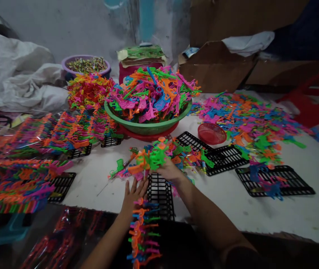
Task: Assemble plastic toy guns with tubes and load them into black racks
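My right hand (169, 170) is closed around a bunch of small plastic toy guns (157, 157), green and orange, above the white table (212, 209). Just left of it lies my left hand (134, 191), fingers spread and stretched forward, close to loose toy guns (117, 167). Under and between my hands is a black plastic rack (160, 194) with slots. A row of colourful toy guns (139, 231) runs from the rack toward me, their rings lined up. The right fingertips are partly hidden by the bunch.
A green basin (148, 127) heaped with toy guns stands ahead. Wrapped rows of toys (16, 175) fill the left side. On the right are a loose toy pile (240, 116), a red basket (212, 133) and black racks (277, 181). Cardboard boxes (215, 69) stand behind.
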The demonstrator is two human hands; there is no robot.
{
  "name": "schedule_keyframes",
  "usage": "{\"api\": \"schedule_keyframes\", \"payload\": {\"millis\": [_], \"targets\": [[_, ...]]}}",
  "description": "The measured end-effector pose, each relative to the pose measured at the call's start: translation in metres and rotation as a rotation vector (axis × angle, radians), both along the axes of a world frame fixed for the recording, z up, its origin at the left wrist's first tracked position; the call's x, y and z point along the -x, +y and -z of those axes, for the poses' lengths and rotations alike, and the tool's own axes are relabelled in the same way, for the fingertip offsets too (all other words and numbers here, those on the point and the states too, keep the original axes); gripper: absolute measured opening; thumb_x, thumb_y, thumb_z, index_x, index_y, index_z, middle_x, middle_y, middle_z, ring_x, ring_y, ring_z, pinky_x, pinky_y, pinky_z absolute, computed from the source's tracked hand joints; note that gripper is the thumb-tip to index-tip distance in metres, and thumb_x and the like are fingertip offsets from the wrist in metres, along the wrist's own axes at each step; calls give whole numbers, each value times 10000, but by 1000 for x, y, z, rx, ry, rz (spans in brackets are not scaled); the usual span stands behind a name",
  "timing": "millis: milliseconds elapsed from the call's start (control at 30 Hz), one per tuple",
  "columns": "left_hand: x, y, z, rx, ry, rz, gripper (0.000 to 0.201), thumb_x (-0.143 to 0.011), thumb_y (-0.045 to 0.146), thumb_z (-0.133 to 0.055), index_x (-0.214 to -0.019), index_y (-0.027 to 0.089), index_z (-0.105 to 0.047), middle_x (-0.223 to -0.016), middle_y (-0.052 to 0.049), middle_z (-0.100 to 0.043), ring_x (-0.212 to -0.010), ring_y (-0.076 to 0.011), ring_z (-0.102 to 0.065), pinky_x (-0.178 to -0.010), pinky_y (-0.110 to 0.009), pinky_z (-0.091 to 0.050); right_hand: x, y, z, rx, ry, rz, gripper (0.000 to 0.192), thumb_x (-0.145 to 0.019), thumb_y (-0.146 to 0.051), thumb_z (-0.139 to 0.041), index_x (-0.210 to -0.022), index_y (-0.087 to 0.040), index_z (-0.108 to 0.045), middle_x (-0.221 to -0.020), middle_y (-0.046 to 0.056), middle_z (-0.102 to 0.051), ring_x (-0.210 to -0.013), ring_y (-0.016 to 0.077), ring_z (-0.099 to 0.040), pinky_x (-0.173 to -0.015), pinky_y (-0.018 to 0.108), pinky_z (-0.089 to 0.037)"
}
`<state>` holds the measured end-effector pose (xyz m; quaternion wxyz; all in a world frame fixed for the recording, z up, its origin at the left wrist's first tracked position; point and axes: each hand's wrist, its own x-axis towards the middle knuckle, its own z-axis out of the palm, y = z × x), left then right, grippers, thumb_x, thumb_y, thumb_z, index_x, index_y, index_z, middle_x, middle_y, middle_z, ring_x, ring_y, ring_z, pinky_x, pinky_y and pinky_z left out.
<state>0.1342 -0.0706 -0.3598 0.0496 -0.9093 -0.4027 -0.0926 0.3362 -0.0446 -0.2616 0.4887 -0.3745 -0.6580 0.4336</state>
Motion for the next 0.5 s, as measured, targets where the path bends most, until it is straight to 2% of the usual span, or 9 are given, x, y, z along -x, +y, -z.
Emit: {"api": "schedule_keyframes", "payload": {"millis": [100, 200, 267, 300, 333, 433, 500], "targets": [[-5, -4, -2, -103, 35, -44, 460, -831, 228, -355, -1287, 272, -399, -1359, -3, -383, -1282, -274, -259, -1052, -536, -77, -21, 2, -14, 36, -351, 251, 212, -771, -232, -530, -953, -151, -603, -819, 36, -630, -814, 177, -583, -798, 312, -446], [1, -6, -6, -143, 60, -14, 450, -854, 266, -334, -1302, 239, -379, -1353, -17, -396, -1294, -256, -232, -1061, -501, -65, -39, -16, -12, 7, -727, 490, 348, -722, -130, -550, -1069, -125, -573, -1058, 124, -588, -1034, 248, -508, -912, 378, -383], [9, -7, -11, -128, 76, 44, 470, -864, 320, -331, -1322, 214, -343, -1363, -37, -381, -1306, -246, -203, -1064, -475, -72, -43, -37, -4, -75, -803, 564, 448, -712, -97, -536, -1160, -107, -517, -1201, 163, -498, -1152, 262, -411, -982, 423, -312], [14, -7, -14, -114, 87, 82, 497, -861, 360, -338, -1335, 214, -313, -1380, -41, -353, -1314, -244, -178, -1065, -463, -75, -42, -48, 0, -109, -794, 514, 468, -713, -93, -528, -1180, -110, -503, -1225, 163, -478, -1170, 253, -393, -995, 427, -300], [18, -7, -17, -99, 100, 120, 530, -853, 399, -349, -1348, 222, -279, -1400, -37, -316, -1321, -245, -151, -1065, -457, -73, -38, -58, 5, -130, -767, 392, 474, -714, -99, -529, -1186, -123, -502, -1225, 152, -482, -1171, 235, -396, -997, 416, -305], [25, -9, -25, -83, 124, 193, 610, -823, 481, -377, -1363, 240, -227, -1425, -25, -259, -1329, -259, -98, -1064, -459, -44, -14, -78, 15, -129, -655, -149, 529, -679, -121, -585, -1198, -173, -498, -1231, 103, -495, -1196, 189, -384, -1015, 364, -286], [26, -9, -25, -86, 124, 197, 605, -815, 483, -392, -1355, 246, -257, -1415, -28, -286, -1327, -263, -102, -1063, -461, -39, 4, -78, 20, -108, -589, -317, 511, -680, -106, -586, -1181, -175, -512, -1211, 84, -521, -1203, 171, -380, -1039, 349, -235]]}}
